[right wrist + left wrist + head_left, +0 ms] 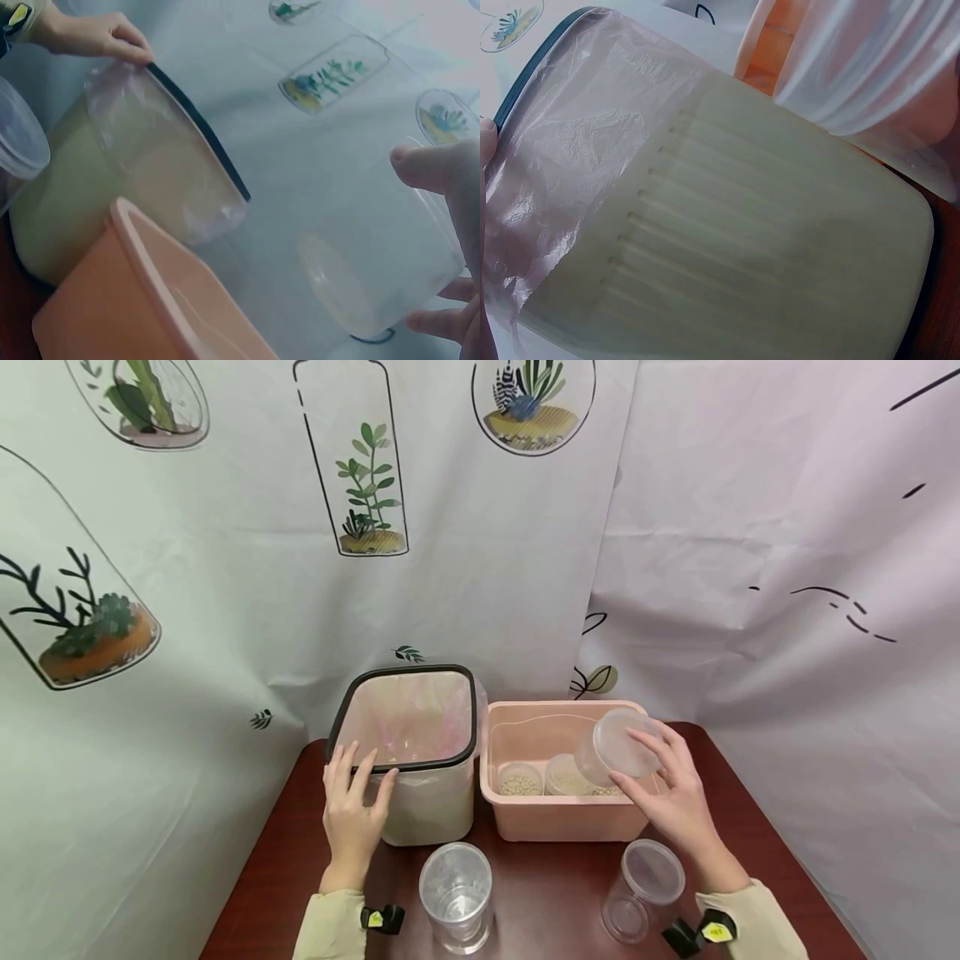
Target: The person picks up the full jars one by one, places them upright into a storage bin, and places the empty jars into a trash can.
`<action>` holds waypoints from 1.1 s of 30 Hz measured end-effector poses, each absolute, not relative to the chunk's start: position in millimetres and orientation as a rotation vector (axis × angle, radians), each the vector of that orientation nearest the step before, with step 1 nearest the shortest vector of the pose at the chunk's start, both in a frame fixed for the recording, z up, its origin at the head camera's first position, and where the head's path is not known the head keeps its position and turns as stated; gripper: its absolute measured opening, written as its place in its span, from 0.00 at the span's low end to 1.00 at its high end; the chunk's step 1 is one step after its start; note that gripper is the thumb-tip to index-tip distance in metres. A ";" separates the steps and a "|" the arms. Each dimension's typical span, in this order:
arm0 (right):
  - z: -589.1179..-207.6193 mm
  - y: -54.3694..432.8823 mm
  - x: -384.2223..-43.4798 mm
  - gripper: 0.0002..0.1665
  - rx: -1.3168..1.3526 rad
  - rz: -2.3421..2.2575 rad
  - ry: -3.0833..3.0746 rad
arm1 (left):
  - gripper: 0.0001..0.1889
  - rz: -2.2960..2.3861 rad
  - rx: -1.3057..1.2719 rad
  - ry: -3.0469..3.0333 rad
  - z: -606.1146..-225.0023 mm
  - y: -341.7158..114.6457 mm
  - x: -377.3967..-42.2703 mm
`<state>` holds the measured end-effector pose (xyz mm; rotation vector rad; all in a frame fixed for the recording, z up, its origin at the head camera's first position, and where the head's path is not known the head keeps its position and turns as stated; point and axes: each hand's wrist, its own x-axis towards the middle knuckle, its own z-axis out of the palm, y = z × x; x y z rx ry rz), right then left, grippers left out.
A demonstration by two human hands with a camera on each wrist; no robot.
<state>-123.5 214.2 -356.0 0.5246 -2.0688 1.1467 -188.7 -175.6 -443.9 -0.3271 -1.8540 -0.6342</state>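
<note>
My right hand (pixel 678 785) grips a clear plastic jar (pixel 375 255) between thumb and fingers, tilted over the right part of a pink tub (pixel 573 822). Nothing shows inside this jar in the right wrist view, and its frosted round end faces the head camera. Below it in the tub stand round containers of pale beans or grains (pixel 520 783), one partly hidden behind the jar. My left hand (pixel 354 822) rests with spread fingers at the near left of the black rim (pixel 427 766) of a lined waste bin (pixel 431 810).
Nearer me on the dark red table (pixel 547 893) stand a clear jar (pixel 457 897) in front of the bin and another clear jar (pixel 637 893) in front of the tub. Behind everything hangs a white cloth (pixel 480 593) printed with plants. The bin and tub stand side by side.
</note>
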 end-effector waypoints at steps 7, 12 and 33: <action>-345.1 191.3 -130.6 0.34 0.576 1.152 -2.098 | 0.24 -0.639 -0.329 -1.846 -443.8 -175.1 -187.8; -338.4 174.4 -136.9 0.33 0.611 1.235 -2.066 | 0.24 -0.643 -0.327 -1.844 -443.5 -175.4 -189.4; -323.2 105.5 -165.5 0.34 0.881 1.278 -1.921 | 0.24 -0.641 -0.335 -1.843 -445.6 -178.9 -191.4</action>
